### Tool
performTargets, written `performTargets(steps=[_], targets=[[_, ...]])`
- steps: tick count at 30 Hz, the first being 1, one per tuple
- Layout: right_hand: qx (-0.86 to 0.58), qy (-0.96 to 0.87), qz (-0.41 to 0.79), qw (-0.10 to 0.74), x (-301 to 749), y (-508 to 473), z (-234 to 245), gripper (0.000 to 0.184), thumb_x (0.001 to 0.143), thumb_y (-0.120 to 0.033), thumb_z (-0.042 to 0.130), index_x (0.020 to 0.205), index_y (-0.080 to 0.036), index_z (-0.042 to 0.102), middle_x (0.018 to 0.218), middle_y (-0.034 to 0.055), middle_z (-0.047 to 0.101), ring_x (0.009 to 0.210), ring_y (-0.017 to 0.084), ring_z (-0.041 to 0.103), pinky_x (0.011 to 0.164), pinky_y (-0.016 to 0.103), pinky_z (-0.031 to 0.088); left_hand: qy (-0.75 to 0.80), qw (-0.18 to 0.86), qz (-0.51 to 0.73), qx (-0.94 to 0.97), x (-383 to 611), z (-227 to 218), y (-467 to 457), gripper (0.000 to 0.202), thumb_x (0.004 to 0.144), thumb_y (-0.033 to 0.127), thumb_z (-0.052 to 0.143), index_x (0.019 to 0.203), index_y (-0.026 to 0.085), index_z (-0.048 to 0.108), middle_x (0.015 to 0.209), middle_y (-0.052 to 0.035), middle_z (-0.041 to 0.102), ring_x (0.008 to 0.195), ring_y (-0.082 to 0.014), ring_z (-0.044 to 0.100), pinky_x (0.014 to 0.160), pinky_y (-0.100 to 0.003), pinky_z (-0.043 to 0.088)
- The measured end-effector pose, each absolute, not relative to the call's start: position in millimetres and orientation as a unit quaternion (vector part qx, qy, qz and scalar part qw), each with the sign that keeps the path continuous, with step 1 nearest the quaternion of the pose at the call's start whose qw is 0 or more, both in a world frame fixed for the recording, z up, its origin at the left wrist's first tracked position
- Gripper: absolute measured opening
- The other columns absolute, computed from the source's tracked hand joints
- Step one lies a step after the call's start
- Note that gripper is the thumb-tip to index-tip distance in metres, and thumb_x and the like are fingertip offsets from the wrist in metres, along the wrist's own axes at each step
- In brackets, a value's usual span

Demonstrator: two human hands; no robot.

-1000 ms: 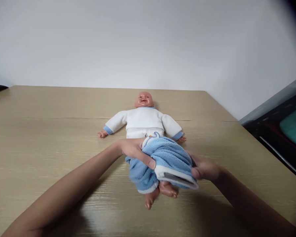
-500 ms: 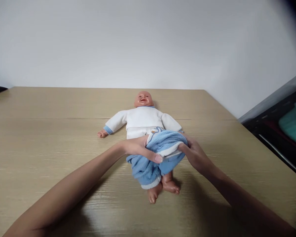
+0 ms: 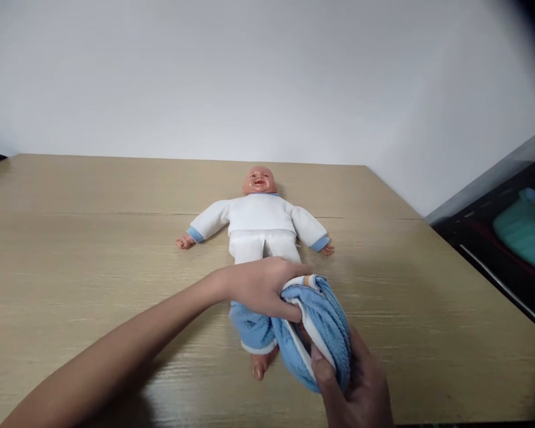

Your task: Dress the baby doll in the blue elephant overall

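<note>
A baby doll (image 3: 261, 214) in a white top with blue cuffs lies on its back, head away from me. Blue fleecy pants (image 3: 334, 321) with white trim are bunched low around its legs, below its white cloth thighs. My left hand (image 3: 265, 288) reaches across the doll's legs and grips the waistband, with its thumb inside the opening. Lower down, my right hand (image 3: 354, 380) pinches the other side of the bunched cloth, thumb at the white trim. One doll foot (image 3: 260, 365) pokes out of the left pant leg; the other foot is hidden by cloth and my hand.
The doll lies on a wooden table (image 3: 93, 249) with a seam across it, in front of a pale wall (image 3: 205, 77). A black case or bag (image 3: 485, 238) with teal cloth (image 3: 526, 232) stands off the right side. Something dark shows at the far left edge.
Both hands have pulled the pants down toward me and to the right, baring the doll's white thighs. The doll's right-side hand now shows, and the right-side foot has become covered.
</note>
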State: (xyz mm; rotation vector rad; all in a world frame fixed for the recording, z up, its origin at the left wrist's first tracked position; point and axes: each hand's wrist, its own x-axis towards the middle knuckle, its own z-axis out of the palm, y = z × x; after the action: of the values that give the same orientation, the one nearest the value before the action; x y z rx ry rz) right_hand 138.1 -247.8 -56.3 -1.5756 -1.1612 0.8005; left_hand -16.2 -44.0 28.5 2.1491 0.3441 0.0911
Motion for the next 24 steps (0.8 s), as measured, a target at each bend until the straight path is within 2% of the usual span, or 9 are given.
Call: performTargets(steps=[3,5,7,10,13,16,19,24], targets=[[-0.663,-0.486,0.265,0.504,137.1,-251.5,-69.2,0.035,0.094,-0.037,0.074,0.126,-0.024,0.077,0.085,0.0076,0.079,0.091,0.035,0.077,0.070,0.036,0.061,0.164,0.386,0.015,0.908,-15.1,32.1,-49.8,0.024,0.090,0.037,0.076,0.093,0.021,0.059,0.083,-0.0002,0.069,0.074,-0.0188,0.066,0.067,-0.030,0.043],[-0.691,-0.489,0.206,0.491,134.8,-253.3,-74.2,0.031,0.092,-0.041,0.077,0.117,-0.023,0.079,0.084,0.0077,0.080,0.082,0.034,0.076,0.068,0.037,0.058,0.187,0.338,-0.016,0.922,-15.2,34.0,-52.7,0.024,0.089,0.038,0.077,0.092,0.020,0.061,0.085,-0.0020,0.071,0.076,-0.0205,0.067,0.067,-0.031,0.042],[-0.715,-0.489,0.146,0.478,132.6,-254.9,-76.7,0.024,0.091,-0.043,0.077,0.106,-0.024,0.078,0.082,0.0085,0.077,0.076,0.033,0.073,0.068,0.038,0.055,0.210,0.311,-0.049,0.926,-15.8,36.0,-55.1,0.026,0.087,0.036,0.079,0.101,0.019,0.064,0.091,-0.0044,0.074,0.082,-0.0237,0.069,0.068,-0.033,0.043],[-0.721,-0.517,0.053,0.458,133.5,-254.9,-78.0,0.015,0.093,-0.039,0.073,0.098,-0.025,0.073,0.087,0.0111,0.071,0.083,0.035,0.069,0.076,0.044,0.054,0.248,0.297,-0.084,0.918,-16.3,38.7,-58.9,0.046,0.083,0.036,0.083,0.120,0.019,0.064,0.098,-0.0061,0.076,0.090,-0.0276,0.072,0.069,-0.033,0.045],[-0.710,-0.542,0.012,0.449,137.9,-252.7,-80.5,0.012,0.092,-0.035,0.069,0.097,-0.024,0.071,0.107,0.0151,0.069,0.099,0.038,0.066,0.088,0.052,0.054,0.278,0.289,-0.105,0.910,-15.5,39.3,-63.3,0.055,0.081,0.038,0.085,0.127,0.019,0.060,0.100,-0.0070,0.075,0.092,-0.0292,0.072,0.068,-0.033,0.044],[-0.707,-0.519,0.082,0.474,139.8,-252.0,-85.1,0.023,0.094,-0.035,0.065,0.111,-0.022,0.073,0.127,0.0170,0.068,0.113,0.038,0.069,0.092,0.049,0.057,0.287,0.284,-0.114,0.908,-14.8,38.8,-68.4,0.058,0.083,0.039,0.083,0.131,0.019,0.057,0.103,-0.0085,0.075,0.094,-0.0304,0.073,0.070,-0.033,0.045],[-0.711,-0.478,0.183,0.482,139.0,-253.4,-85.9,0.036,0.095,-0.040,0.064,0.125,-0.022,0.072,0.129,0.0157,0.073,0.118,0.037,0.072,0.091,0.045,0.061,0.291,0.272,-0.120,0.910,-16.9,38.8,-72.6,0.062,0.082,0.040,0.082,0.133,0.020,0.054,0.098,-0.0076,0.073,0.093,-0.0318,0.072,0.071,-0.034,0.045],[-0.661,-0.414,0.400,0.482,140.4,-254.1,-79.1,0.048,0.099,-0.047,0.066,0.140,-0.024,0.072,0.141,0.0131,0.076,0.134,0.036,0.070,0.111,0.045,0.061,0.286,0.304,-0.098,0.903,-27.2,31.9,-72.1,0.061,0.082,0.042,0.082,0.131,0.022,0.052,0.088,-0.0017,0.066,0.088,-0.0296,0.069,0.072,-0.034,0.045]])
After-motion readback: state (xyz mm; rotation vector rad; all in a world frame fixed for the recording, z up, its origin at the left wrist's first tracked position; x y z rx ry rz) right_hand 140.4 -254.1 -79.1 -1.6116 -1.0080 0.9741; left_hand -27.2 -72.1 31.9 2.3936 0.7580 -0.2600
